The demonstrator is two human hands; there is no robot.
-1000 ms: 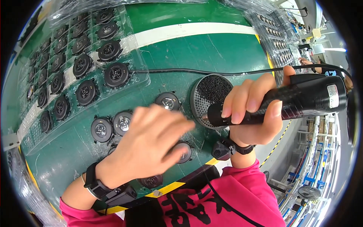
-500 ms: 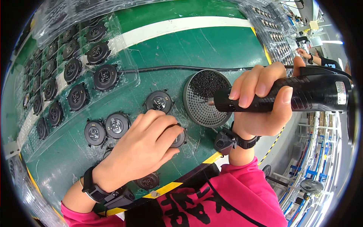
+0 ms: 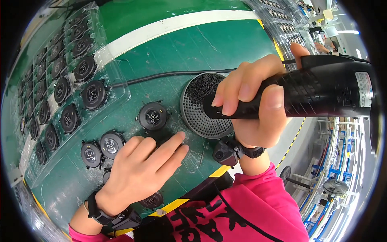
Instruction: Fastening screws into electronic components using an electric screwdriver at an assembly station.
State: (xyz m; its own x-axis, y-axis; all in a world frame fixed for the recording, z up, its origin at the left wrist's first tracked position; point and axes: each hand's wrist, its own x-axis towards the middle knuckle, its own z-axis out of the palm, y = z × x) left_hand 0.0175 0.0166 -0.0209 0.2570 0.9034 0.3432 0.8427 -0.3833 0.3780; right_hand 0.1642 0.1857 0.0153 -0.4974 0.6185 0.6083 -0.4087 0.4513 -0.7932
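Observation:
My right hand (image 3: pixel 258 101) is wrapped round a black electric screwdriver (image 3: pixel 322 94). Its front end is over a round grey screw tray (image 3: pixel 207 127) full of small holes, with a heap of tiny black screws (image 3: pixel 205 86); the bit is hidden. My left hand (image 3: pixel 141 171) is palm down, thumb and index finger reaching right, other fingers bent. A dark edge of a round black watch case (image 3: pixel 163 136) shows beneath it; the rest is covered. Just beyond lies another watch case (image 3: pixel 153 116). Two more, one being this watch case (image 3: pixel 111 144), lie left of the hand.
Clear plastic trays (image 3: pixel 117 86) with rows of watch cases (image 3: pixel 94 94) fill the left. A black cable (image 3: pixel 161 75) crosses the green mat (image 3: pixel 173 48). A partly covered watch case (image 3: pixel 152 200) lies near the striped front edge. Other trays (image 3: pixel 278 26) stand at the far right.
The view has shifted, so the bench things sit further left. The screwdriver's front end has come further over the screw tray. The watch case at my left fingertips is now mostly under the hand.

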